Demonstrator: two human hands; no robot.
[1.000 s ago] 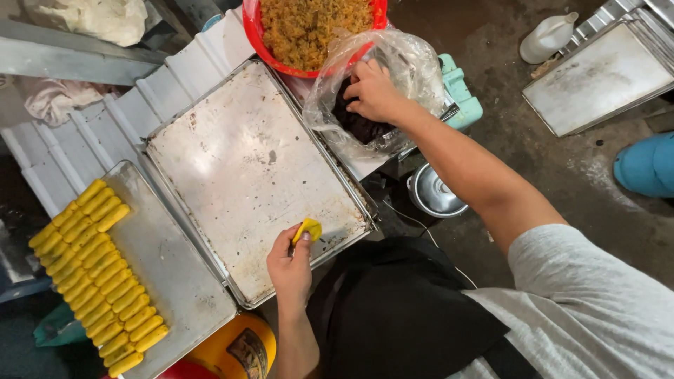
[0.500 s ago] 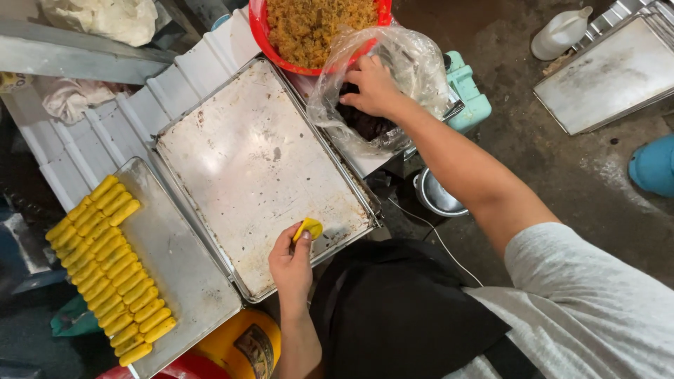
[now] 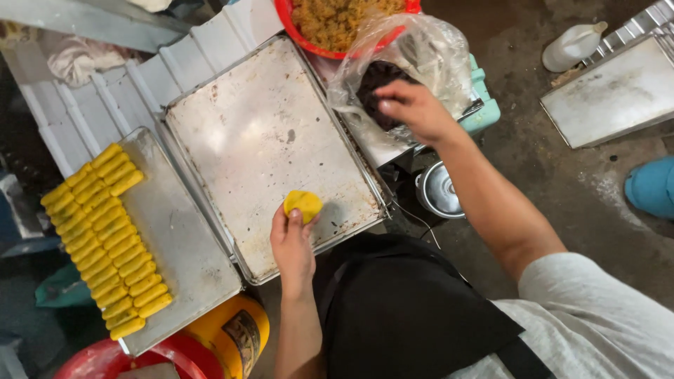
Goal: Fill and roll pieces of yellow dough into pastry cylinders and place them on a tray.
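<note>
My left hand holds a flat yellow dough round over the near edge of a large bare metal tray. My right hand reaches into a clear plastic bag with dark contents, its fingers curled; whether they grip anything cannot be told. A red bowl of brownish crumbly filling stands just behind the bag.
A second metal tray at the left carries several yellow rolls in rows. A yellow tub and a red bowl sit below it. On the floor at the right lie another tray, a white bottle and a small metal pot.
The view has shifted and drawn closer. My right hand has pulled back slightly from the bag's opening. My left hand still holds the yellow dough at the tray's edge.
</note>
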